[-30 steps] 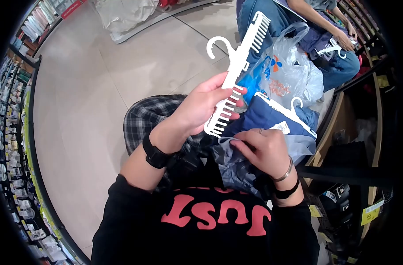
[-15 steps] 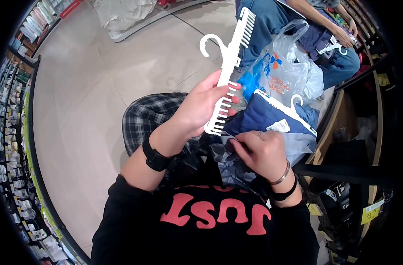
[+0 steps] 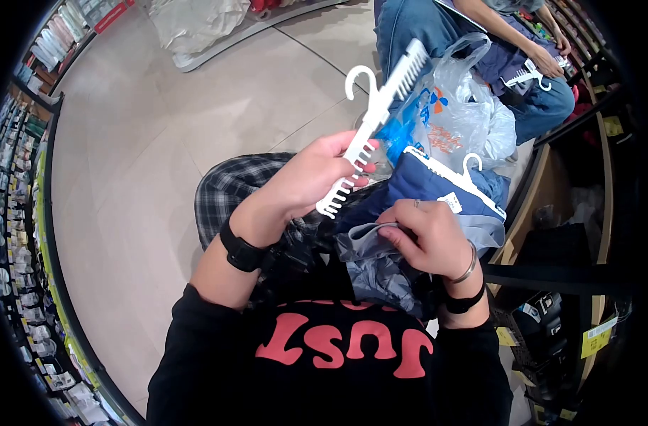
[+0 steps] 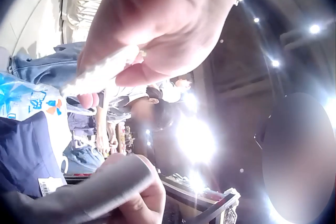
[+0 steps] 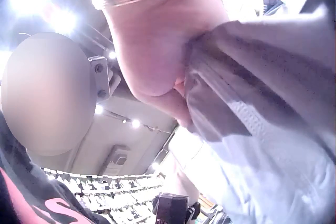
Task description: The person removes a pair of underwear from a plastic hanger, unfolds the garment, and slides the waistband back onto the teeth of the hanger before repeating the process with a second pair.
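A white plastic hanger (image 3: pixel 372 122) with comb-like teeth and a hook slants upward in my left hand (image 3: pixel 313 176), the thumb and fingers gripping its lower arm. My right hand (image 3: pixel 429 238) pinches the folded edge of a thin grey garment (image 3: pixel 370 257) bunched on my lap. In the right wrist view the grey cloth (image 5: pixel 262 92) hangs in folds from those fingers. Just beyond the right hand lies a folded navy garment (image 3: pixel 418 186) with a white tag, clipped on a second white hanger (image 3: pixel 460 181).
A clear plastic bag (image 3: pixel 473 117) with blue and orange print stands beyond the navy garment. Behind it, another person (image 3: pixel 423 42) in jeans handles dark clothing on a white hanger. Low shelves (image 3: pixel 551 206) run along the right; stocked racks (image 3: pixel 19 248) line the left.
The hanger rose slightly leftward, then came down, and its upper end tipped right. My right hand has lifted the grey garment's edge a little. The navy garment stays in place.
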`<state>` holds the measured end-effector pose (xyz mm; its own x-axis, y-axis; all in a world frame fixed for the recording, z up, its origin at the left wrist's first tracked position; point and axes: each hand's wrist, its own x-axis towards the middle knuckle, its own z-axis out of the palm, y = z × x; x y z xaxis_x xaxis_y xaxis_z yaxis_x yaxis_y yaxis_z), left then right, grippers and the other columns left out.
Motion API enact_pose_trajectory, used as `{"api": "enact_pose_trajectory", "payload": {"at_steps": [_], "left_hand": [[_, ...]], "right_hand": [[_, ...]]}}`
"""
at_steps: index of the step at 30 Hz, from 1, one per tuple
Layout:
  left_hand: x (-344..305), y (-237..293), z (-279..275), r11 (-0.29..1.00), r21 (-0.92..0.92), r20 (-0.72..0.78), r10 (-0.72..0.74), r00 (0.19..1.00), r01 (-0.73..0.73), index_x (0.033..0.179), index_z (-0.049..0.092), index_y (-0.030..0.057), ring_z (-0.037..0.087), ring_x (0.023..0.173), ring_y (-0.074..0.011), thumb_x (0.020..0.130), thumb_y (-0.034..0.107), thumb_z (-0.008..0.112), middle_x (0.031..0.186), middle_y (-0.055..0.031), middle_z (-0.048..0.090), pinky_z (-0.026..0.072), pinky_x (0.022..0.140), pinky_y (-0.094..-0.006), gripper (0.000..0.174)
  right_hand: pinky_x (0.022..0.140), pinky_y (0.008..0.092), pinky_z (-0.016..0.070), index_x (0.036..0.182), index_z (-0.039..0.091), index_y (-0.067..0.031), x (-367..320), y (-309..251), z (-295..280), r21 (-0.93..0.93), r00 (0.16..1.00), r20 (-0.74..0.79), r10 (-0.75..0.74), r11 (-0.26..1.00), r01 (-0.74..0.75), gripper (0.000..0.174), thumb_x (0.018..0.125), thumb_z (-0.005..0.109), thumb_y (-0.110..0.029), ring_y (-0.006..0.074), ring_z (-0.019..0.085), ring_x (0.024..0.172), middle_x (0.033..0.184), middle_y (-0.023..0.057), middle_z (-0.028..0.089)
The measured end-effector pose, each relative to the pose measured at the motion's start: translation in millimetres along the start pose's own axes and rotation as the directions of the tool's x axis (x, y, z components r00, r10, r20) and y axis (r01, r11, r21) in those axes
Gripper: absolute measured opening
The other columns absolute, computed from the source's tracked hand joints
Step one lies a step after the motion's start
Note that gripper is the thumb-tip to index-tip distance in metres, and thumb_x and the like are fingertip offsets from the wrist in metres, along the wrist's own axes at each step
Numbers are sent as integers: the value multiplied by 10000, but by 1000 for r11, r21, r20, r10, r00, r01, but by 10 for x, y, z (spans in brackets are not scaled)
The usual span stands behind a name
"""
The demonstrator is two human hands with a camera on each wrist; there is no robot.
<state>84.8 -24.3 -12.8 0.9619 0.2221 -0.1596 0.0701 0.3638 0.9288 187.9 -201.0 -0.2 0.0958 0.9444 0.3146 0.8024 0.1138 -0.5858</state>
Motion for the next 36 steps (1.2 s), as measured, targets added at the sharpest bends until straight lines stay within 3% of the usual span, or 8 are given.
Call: {"api": "enact_pose_trajectory", "payload": {"at_steps": [3,7,11,15,23,27,30,36], "left_hand": [[6,-22,1,1000,10,94,12,995,-13,1215,429,-47,585,928,-161,881,9,417,1047,-124,575,494,747,-256,339],[48,-116,87,998,63,38,13,999,-15,1221,417,-37,606,881,-164,904,48,415,963,-119,607,500,752,-270,328],[70,-155,57,997,-52,-24,60,998,-61,1233,377,-35,618,874,-181,899,48,431,988,-153,600,513,757,-283,349],[16,-102,33,996,-53,-63,72,995,-75,1188,437,-39,608,825,-124,883,38,474,970,-122,619,501,703,-236,317],[13,-124,-3,877,466,-66,170,983,-120,1174,494,-16,593,833,-113,859,7,505,942,-96,621,468,749,-229,316],[71,-212,84,951,186,-15,256,967,-249,1227,420,-6,579,867,-116,862,-47,449,987,-96,577,472,755,-231,368],[66,-224,137,970,58,-142,241,960,-235,1195,460,14,549,801,-76,851,-58,439,944,-53,592,444,693,-210,351],[-25,-191,206,950,68,-213,313,926,-305,1234,370,21,541,890,-104,825,-82,457,1087,-91,496,462,724,-226,430]], "right_hand": [[500,351,433,764,578,-78,44,31,-21,64,999,49,-19,998,16,99,743,634,-157,279,570,583,641,82,573],[482,337,428,751,575,-84,80,44,129,64,998,-68,-20,998,24,132,737,647,-195,264,568,566,639,75,574],[495,304,434,757,591,-60,39,40,178,-80,1000,19,0,997,2,135,704,688,-137,243,573,548,659,82,584],[484,297,429,755,594,-59,-6,78,147,-145,999,22,40,989,-37,115,709,678,-123,248,567,539,650,79,580],[485,328,442,737,585,-83,42,104,74,101,998,-44,-35,994,39,94,725,641,-158,258,570,564,667,79,584],[456,323,428,711,569,-86,38,43,127,-107,996,-93,-14,994,4,92,725,635,-148,249,553,520,636,60,563],[430,318,408,663,540,-85,-27,-37,155,-297,991,-132,-21,955,-19,130,702,653,-137,232,537,479,596,47,538],[392,315,379,599,448,-93,-43,-65,285,-487,943,-330,-26,861,-147,213,676,644,-121,211,490,418,535,37,464]]}}
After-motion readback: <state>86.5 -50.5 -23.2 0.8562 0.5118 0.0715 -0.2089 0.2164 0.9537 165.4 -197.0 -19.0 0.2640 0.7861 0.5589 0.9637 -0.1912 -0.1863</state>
